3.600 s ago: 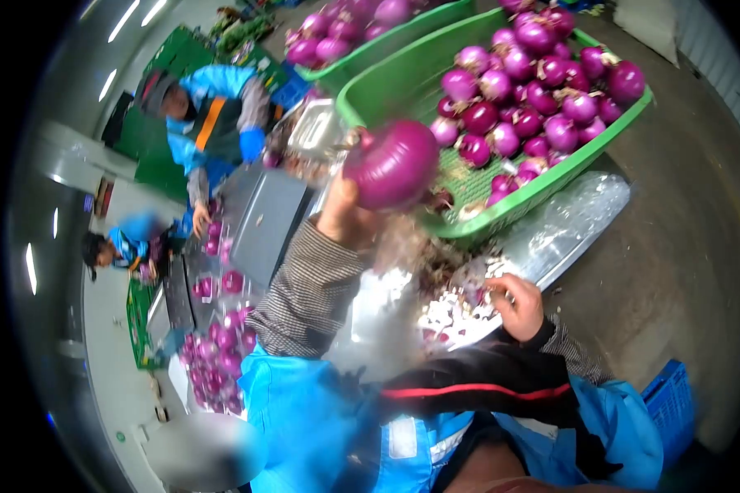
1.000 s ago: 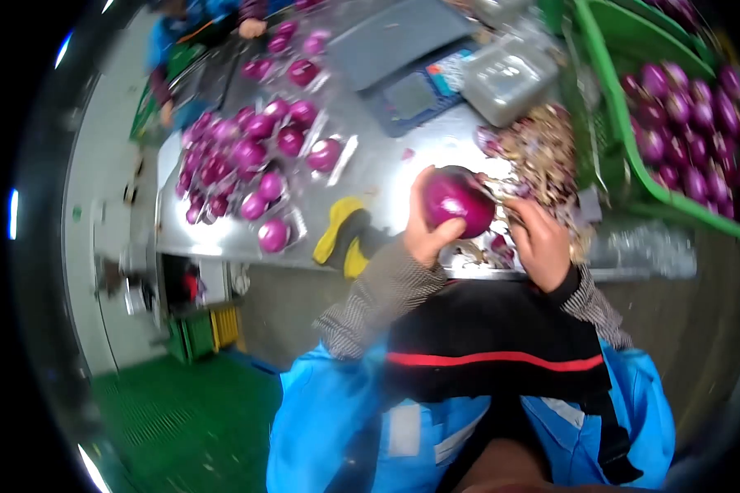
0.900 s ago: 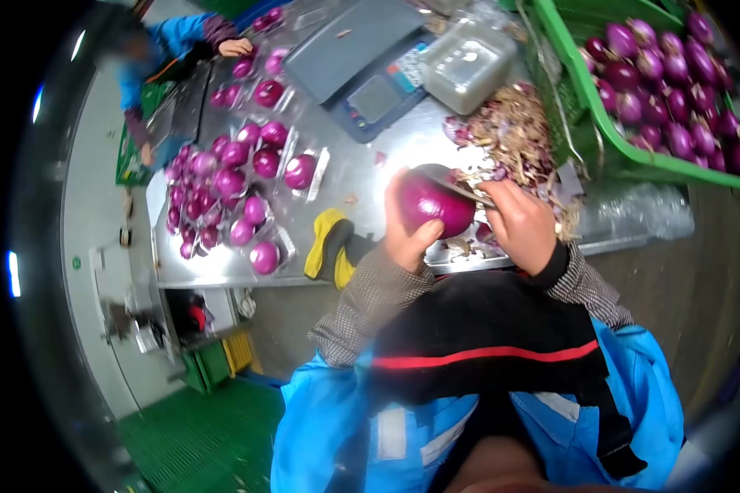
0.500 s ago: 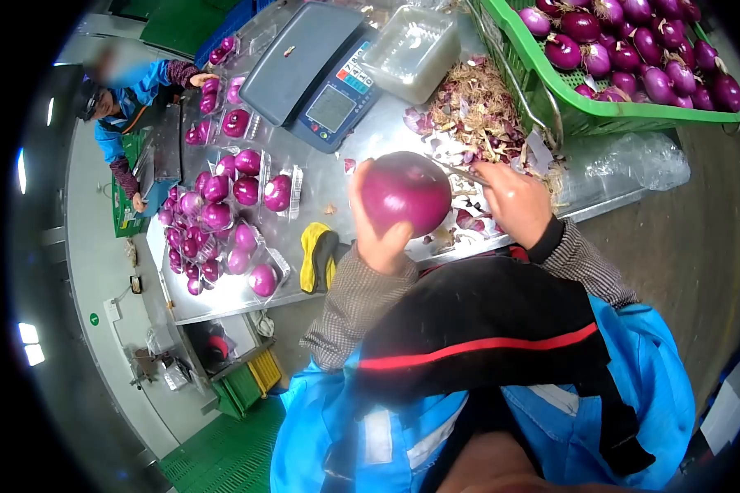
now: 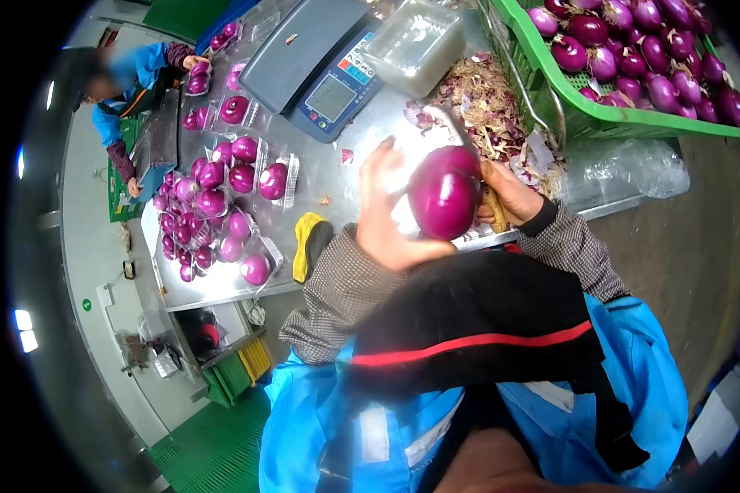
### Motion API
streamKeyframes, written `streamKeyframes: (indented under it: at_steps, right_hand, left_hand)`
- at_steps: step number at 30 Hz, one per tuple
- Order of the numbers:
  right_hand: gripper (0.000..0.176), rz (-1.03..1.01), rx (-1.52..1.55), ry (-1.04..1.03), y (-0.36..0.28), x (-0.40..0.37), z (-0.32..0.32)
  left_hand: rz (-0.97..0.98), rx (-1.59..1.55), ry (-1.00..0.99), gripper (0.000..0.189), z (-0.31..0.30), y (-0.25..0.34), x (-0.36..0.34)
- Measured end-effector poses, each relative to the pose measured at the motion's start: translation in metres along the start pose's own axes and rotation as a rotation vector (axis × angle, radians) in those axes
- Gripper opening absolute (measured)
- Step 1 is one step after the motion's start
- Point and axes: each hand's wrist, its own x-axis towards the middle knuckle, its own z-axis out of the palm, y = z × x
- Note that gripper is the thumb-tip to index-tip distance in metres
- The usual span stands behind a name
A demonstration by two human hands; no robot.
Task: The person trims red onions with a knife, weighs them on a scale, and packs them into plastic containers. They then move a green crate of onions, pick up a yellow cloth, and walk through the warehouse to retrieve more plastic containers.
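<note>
A big, peeled red onion (image 5: 442, 201) with glossy purple skin is between my hands, over the near edge of the metal table. My left hand (image 5: 386, 222) is open at its left side, fingers stretched and apart, the thumb by its lower edge. At its right side my right hand (image 5: 514, 193) is closed around the yellow-brown handle of a knife (image 5: 493, 212), with fingertips against the onion. The knife's blade is hidden now. Beyond them lies a heap of dry onion skins and roots (image 5: 489, 103).
A scale (image 5: 329, 99) and a clear plastic tub (image 5: 415, 49) stand ahead. At right is a green crate (image 5: 608, 119) of red onions, above a plastic bag (image 5: 633, 168). Packed onions (image 5: 210, 201) and a yellow-black glove (image 5: 308, 242) lie left. A co-worker (image 5: 131, 90) handles packs at far left.
The onion has moved right and turned, coming against my right hand. My left hand has loosened from around it and spread its fingers. The knife's blade has gone out of sight.
</note>
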Motion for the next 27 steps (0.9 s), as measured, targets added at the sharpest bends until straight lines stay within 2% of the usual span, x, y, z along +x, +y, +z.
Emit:
streamKeyframes:
  at_steps: [1, 2, 3, 4, 6, 8, 9, 10, 11, 14, 15, 20, 24, 27]
  right_hand:
    - [0.069, -0.046, 0.000, 0.039, 0.001, -0.001, 0.000]
    - [0.068, -0.122, -0.049, 0.076, -0.001, 0.002, 0.003]
    - [0.066, -0.128, -0.255, 0.182, -0.002, 0.002, 0.008]
    - [0.065, -0.137, -0.461, 0.288, -0.003, 0.004, 0.015]
    - [0.059, -0.402, -0.951, 0.299, 0.006, 0.010, 0.023]
    - [0.049, -0.548, -1.190, 0.313, 0.004, 0.010, 0.027]
    - [0.045, -0.479, -1.241, 0.338, 0.000, 0.005, 0.030]
    - [0.041, -0.408, -1.292, 0.360, -0.003, 0.001, 0.032]
    - [0.034, -0.571, -1.467, 0.354, -0.005, 0.000, 0.031]
    - [0.033, -0.482, -1.753, 0.238, -0.019, -0.014, 0.041]
    - [0.033, -0.576, -1.809, 0.236, -0.018, -0.013, 0.043]
    - [0.032, -0.586, -1.878, 0.192, -0.017, -0.012, 0.039]
    - [0.036, -0.567, -1.876, 0.166, -0.007, -0.012, 0.028]
    - [0.032, -0.531, -1.822, 0.137, 0.003, -0.016, 0.021]
  left_hand:
    - [-0.148, -0.236, 0.105, 0.103, 0.005, -0.001, -0.004]
    - [-0.408, -0.479, 0.058, 0.092, 0.001, -0.005, -0.008]
    - [-0.560, -0.746, 0.064, 0.085, 0.002, -0.005, -0.010]
    - [-0.586, -0.848, 0.063, 0.080, 0.006, -0.006, -0.010]
    - [-0.644, -1.049, 0.069, 0.071, 0.012, -0.010, -0.010]
    - [-0.435, -1.077, -0.009, 0.070, 0.005, -0.035, -0.012]
    - [-0.361, -1.064, -0.019, 0.065, 0.001, -0.038, -0.016]
    - [-0.386, -1.047, 0.016, 0.065, -0.001, -0.039, -0.019]
    - [-0.408, -1.030, 0.052, 0.065, -0.002, -0.041, -0.022]
    - [-0.385, -0.924, 0.049, 0.066, -0.008, -0.050, -0.029]
    - [-0.382, -0.876, 0.034, 0.067, -0.010, -0.047, -0.029]
    - [-0.406, -0.778, -0.136, 0.068, -0.019, -0.050, -0.033]
    - [-0.372, -0.606, -0.365, 0.076, -0.028, -0.047, -0.030]
    - [-0.368, -0.582, -0.361, 0.080, -0.025, -0.045, -0.035]
